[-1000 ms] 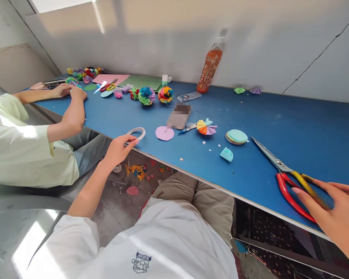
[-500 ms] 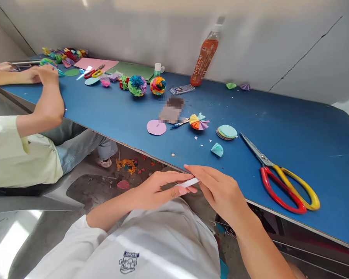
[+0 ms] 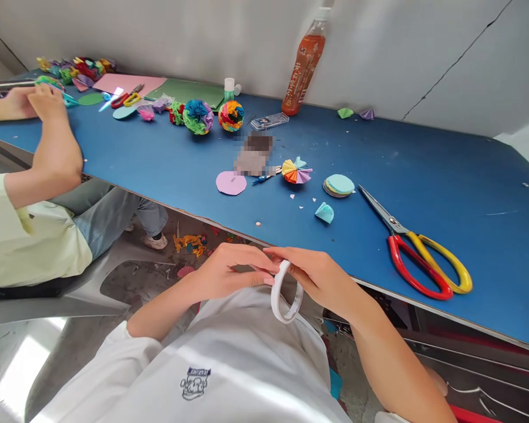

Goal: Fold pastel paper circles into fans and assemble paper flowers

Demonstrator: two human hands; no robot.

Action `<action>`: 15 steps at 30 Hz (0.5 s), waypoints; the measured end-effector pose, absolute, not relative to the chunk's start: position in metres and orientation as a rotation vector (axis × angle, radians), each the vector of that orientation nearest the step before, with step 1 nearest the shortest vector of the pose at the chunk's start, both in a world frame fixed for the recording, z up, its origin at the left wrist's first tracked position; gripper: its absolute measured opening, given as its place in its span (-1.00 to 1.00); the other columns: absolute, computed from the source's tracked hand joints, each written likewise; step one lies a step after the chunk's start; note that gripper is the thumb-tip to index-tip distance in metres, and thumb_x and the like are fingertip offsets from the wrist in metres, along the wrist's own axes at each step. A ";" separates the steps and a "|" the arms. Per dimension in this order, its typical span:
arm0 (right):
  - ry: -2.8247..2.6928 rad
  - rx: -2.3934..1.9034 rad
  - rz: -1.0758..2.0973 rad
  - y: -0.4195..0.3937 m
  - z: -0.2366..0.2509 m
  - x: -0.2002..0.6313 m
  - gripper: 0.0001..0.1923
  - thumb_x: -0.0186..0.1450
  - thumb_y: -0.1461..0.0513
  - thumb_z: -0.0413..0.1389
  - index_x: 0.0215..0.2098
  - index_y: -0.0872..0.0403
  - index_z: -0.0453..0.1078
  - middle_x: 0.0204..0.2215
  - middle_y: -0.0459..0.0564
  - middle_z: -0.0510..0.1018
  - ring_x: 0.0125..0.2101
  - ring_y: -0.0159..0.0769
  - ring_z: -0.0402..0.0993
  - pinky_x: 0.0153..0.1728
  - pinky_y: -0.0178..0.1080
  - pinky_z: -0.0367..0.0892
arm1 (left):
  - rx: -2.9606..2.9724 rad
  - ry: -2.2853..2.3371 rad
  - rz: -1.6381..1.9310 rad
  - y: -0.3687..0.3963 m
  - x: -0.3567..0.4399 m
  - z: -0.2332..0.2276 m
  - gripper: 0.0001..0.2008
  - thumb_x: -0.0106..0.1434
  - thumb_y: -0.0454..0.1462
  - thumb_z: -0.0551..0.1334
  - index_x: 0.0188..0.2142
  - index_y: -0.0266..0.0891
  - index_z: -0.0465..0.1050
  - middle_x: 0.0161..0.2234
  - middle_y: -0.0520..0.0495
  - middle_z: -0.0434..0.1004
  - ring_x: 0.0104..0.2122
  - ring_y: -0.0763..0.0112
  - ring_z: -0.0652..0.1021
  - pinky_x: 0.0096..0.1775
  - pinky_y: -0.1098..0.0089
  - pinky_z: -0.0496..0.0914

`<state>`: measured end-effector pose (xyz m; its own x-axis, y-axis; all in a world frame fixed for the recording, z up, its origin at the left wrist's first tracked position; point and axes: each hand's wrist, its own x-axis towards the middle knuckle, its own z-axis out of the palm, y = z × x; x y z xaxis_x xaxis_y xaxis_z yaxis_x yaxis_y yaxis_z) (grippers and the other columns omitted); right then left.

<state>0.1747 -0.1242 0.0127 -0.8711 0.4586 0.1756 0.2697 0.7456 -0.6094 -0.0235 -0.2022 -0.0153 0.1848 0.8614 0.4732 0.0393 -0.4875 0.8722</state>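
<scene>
A roll of white tape [image 3: 278,296], thin and ring-shaped, hangs upright between my hands just in front of the table's edge. My left hand [image 3: 235,267] pinches its upper left rim between thumb and fingers. On the other side, my right hand [image 3: 320,273] has its fingertips closed on the top of the roll; part of the grip is hidden. Beyond them on the table lie a folded light-blue paper piece [image 3: 324,213], a stack of round paper discs [image 3: 339,185] and a fan-folded multicoloured paper ball [image 3: 296,171].
Large scissors [image 3: 417,258] with red and yellow handles lie at right on the blue table [image 3: 467,194]. Farther back stand a drink bottle [image 3: 305,73], a glue stick [image 3: 229,89] and paper balls [image 3: 198,117]. A co-worker's arm [image 3: 55,141] rests on the table at left.
The roll of tape has turned from nearly edge-on to hanging upright, so its open ring now shows. Both hands still meet at it. The camera view has shifted slightly.
</scene>
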 end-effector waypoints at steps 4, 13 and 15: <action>-2.590 -0.647 0.914 -0.128 0.014 0.174 -0.62 0.33 0.34 -0.06 0.06 0.05 0.40 -0.12 -0.02 0.63 -0.22 -0.30 0.60 -0.23 -0.29 0.49 | 1.649 0.984 1.412 -0.202 -0.019 -0.014 -0.90 0.24 -0.30 0.28 -0.32 -0.25 0.59 -0.35 -0.09 0.65 -0.35 0.47 0.59 -0.28 0.49 0.48; -2.063 -1.149 1.089 -0.138 0.027 0.168 -0.68 0.37 0.21 -0.08 0.00 0.04 0.40 -0.42 -0.11 0.59 -0.71 -0.46 0.42 -0.62 -0.36 0.32 | 1.288 0.903 1.473 -0.216 0.001 -0.026 -0.77 0.24 -0.18 0.29 -0.17 -0.27 0.53 -0.30 -0.11 0.66 -0.35 0.44 0.63 -0.27 0.46 0.53; -2.012 -1.198 1.067 -0.137 0.028 0.168 -0.70 0.37 0.20 -0.07 -0.02 0.03 0.40 -0.45 -0.13 0.58 -0.73 -0.47 0.41 -0.65 -0.37 0.29 | 1.335 0.832 1.506 -0.218 0.006 -0.027 -0.69 0.15 -0.25 0.37 -0.10 -0.25 0.50 -0.29 -0.09 0.67 -0.32 0.43 0.64 -0.22 0.45 0.53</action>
